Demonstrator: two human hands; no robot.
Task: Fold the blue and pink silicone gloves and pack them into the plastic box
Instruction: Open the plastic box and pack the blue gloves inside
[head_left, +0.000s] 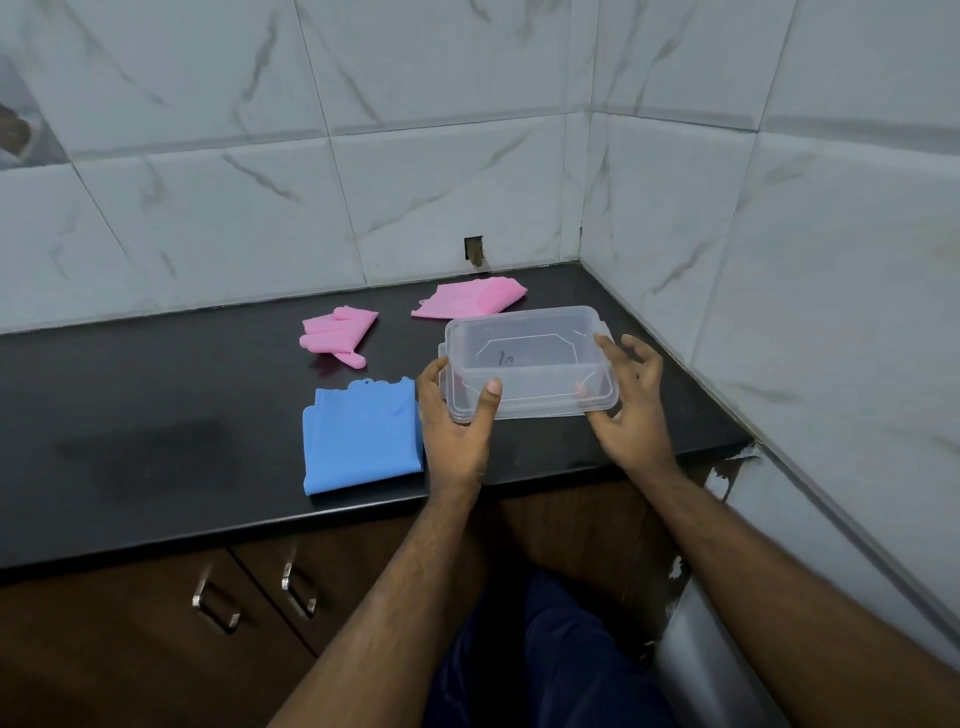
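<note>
Head view shows a black countertop (156, 395) carrying everything. Largest on it, a clear plastic box (527, 361) with its lid on sits between the two hands. Left hand (457, 415) grips its near-left corner, thumb over the lid edge, fingers wrapped behind. Right hand (626, 400) touches the right end, fingers spread apart. Just left of the left fingers lies a folded blue silicone glove (361, 441). Beyond the fingertips rest two pink silicone gloves: one flat (470, 299), one bunched (337, 332).
</note>
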